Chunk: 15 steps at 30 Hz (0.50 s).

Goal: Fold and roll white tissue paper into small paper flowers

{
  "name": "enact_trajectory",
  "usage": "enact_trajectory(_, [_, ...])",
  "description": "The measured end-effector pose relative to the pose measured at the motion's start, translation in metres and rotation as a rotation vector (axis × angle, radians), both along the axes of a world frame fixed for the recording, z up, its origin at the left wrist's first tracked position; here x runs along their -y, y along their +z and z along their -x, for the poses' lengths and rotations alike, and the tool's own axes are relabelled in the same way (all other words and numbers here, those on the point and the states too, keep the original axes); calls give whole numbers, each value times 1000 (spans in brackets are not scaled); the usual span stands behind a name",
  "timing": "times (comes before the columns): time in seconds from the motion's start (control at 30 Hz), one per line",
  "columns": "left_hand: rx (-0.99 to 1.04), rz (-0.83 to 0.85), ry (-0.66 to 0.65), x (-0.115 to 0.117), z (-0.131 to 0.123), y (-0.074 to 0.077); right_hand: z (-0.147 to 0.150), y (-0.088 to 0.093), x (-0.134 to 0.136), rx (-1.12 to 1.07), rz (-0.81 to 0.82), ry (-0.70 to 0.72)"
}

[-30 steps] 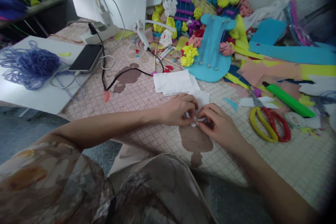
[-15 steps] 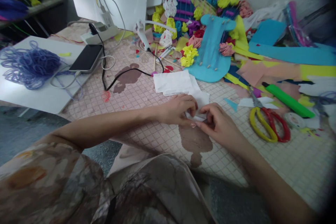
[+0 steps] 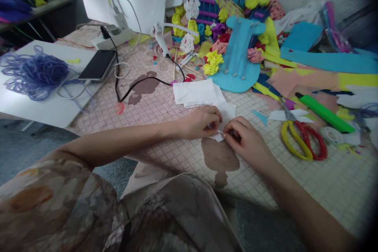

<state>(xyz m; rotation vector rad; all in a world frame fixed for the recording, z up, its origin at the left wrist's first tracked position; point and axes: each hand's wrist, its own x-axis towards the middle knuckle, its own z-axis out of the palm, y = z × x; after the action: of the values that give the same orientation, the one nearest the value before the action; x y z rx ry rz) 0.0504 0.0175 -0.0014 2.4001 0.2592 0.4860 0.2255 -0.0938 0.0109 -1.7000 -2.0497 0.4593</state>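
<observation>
My left hand (image 3: 201, 123) and my right hand (image 3: 246, 141) meet over the pink checked table cover (image 3: 165, 102), fingertips pinched together on a small white paper piece (image 3: 219, 136). Both hands have curled, closed fingers. The small piece sticks out just below the fingertips, its shape mostly hidden. Right behind the hands lies a stack of white tissue sheets (image 3: 196, 92).
Yellow and red scissors (image 3: 302, 138) and a green marker (image 3: 325, 112) lie to the right. A blue foam cut-out (image 3: 236, 59), paper flowers and coloured foam scraps crowd the back. A glue gun (image 3: 161, 39) with a black cable, a phone (image 3: 97, 65) and purple cord (image 3: 34, 73) sit left.
The fingers of both hands have shifted slightly on the small white piece, which now shows a little more below the fingertips. The arms stay in place.
</observation>
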Motion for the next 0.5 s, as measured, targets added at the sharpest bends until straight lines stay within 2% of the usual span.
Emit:
enact_trajectory(0.33, [-64, -25, 73, 3, -2, 1, 0, -3, 0, 4, -29, -36])
enact_trajectory(0.5, [-44, -34, 59, 3, -2, -2, -1, -3, 1, 2, -26, 31])
